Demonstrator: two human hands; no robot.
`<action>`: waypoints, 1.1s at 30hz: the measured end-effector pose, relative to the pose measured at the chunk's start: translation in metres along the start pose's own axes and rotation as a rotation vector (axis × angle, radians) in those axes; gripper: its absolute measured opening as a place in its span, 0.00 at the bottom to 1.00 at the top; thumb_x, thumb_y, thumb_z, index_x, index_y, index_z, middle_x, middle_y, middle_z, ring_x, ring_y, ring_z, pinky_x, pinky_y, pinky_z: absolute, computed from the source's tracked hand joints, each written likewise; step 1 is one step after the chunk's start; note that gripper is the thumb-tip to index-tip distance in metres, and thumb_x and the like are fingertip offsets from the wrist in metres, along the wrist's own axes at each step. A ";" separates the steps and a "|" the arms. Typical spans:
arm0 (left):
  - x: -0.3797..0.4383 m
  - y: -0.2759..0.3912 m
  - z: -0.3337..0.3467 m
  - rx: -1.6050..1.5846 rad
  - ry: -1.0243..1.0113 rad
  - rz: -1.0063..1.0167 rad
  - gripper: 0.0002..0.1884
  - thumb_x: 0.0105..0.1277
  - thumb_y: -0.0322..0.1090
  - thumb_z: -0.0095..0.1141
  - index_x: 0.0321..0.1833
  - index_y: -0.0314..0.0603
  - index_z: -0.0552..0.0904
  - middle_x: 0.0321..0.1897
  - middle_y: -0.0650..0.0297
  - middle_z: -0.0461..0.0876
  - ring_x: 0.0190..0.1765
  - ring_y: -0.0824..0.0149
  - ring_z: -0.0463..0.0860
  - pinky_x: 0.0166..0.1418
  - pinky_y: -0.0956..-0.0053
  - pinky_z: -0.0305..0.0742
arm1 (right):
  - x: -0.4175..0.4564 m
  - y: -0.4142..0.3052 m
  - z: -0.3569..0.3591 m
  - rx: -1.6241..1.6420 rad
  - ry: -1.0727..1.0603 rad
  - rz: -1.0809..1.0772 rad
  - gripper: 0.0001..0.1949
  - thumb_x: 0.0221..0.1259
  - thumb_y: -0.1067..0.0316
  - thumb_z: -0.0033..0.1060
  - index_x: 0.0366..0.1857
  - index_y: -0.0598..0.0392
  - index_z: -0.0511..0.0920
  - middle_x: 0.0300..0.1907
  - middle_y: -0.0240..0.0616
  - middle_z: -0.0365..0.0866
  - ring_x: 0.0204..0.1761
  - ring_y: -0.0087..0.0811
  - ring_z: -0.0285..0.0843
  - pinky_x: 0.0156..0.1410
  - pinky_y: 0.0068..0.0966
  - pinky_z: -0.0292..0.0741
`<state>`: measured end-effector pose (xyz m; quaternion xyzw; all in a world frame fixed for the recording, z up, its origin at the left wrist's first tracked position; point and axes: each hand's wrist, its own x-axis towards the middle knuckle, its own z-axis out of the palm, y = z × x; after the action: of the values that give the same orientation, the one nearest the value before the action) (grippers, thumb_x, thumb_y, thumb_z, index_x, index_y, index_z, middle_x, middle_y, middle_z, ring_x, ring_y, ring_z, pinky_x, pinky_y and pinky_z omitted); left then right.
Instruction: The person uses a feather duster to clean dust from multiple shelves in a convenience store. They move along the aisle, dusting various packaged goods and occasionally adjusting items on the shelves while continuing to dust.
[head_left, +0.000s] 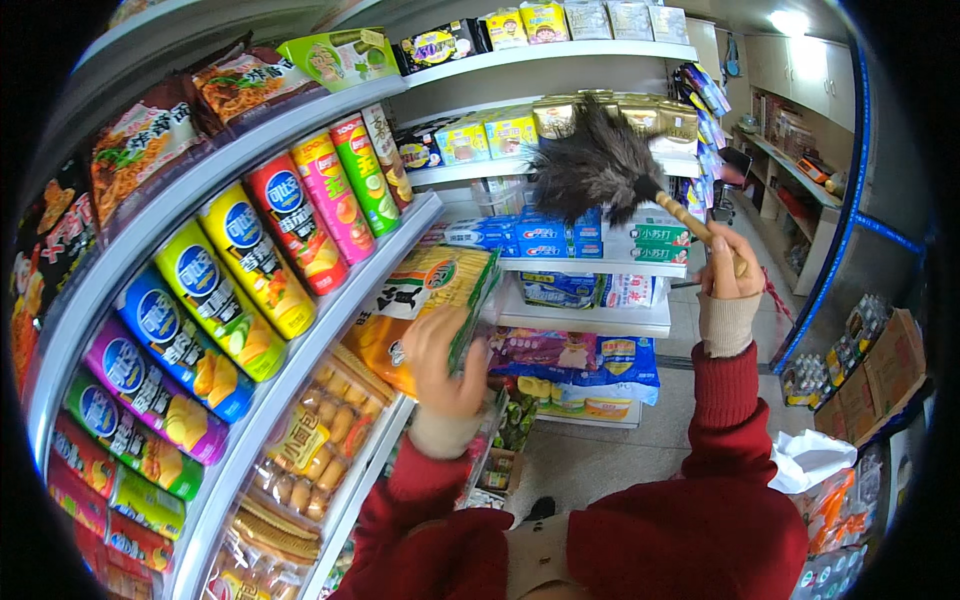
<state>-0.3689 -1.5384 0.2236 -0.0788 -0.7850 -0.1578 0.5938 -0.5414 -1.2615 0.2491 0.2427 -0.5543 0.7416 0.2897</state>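
My right hand grips the wooden handle of a dark feather duster, raised at the right. The duster's feathers overlap the view of gold packets and blue toothpaste boxes on the far shelves; whether they touch is unclear. My left hand is over an orange and yellow snack bag at the end of a lower shelf, fingers bent and thumb apart. Whether it presses on or holds the bag cannot be told. Packs of small breads lie beside that bag.
Potato chip canisters stand in a row on the left shelf, with instant noodle packs above. Shelf edges jut out ahead. On the floor at the right are a cardboard box, bottle packs and a white plastic bag.
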 end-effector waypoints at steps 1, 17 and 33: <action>0.002 -0.017 0.034 -0.043 0.045 -0.036 0.21 0.60 0.30 0.58 0.57 0.33 0.76 0.54 0.47 0.78 0.60 0.48 0.75 0.68 0.58 0.62 | 0.009 -0.004 0.011 -0.004 -0.023 -0.015 0.11 0.69 0.63 0.56 0.48 0.55 0.80 0.29 0.28 0.78 0.22 0.14 0.69 0.26 0.12 0.66; 0.172 -0.250 0.316 0.052 0.286 -0.640 0.37 0.67 0.44 0.51 0.74 0.30 0.57 0.75 0.45 0.55 0.76 0.50 0.54 0.77 0.54 0.46 | 0.214 0.129 0.276 -0.197 -0.558 -0.389 0.12 0.63 0.62 0.60 0.46 0.55 0.82 0.37 0.47 0.85 0.37 0.37 0.84 0.44 0.30 0.79; 0.173 -0.274 0.377 0.233 0.219 -0.631 0.39 0.65 0.46 0.52 0.73 0.27 0.56 0.76 0.44 0.50 0.79 0.53 0.47 0.78 0.56 0.36 | 0.348 0.188 0.293 -0.840 -0.582 -0.597 0.15 0.66 0.62 0.58 0.50 0.61 0.80 0.22 0.32 0.77 0.24 0.22 0.74 0.33 0.23 0.75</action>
<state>-0.8455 -1.6780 0.2547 0.2532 -0.7152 -0.2506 0.6014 -0.9099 -1.5286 0.4364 0.4460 -0.7648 0.2479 0.3932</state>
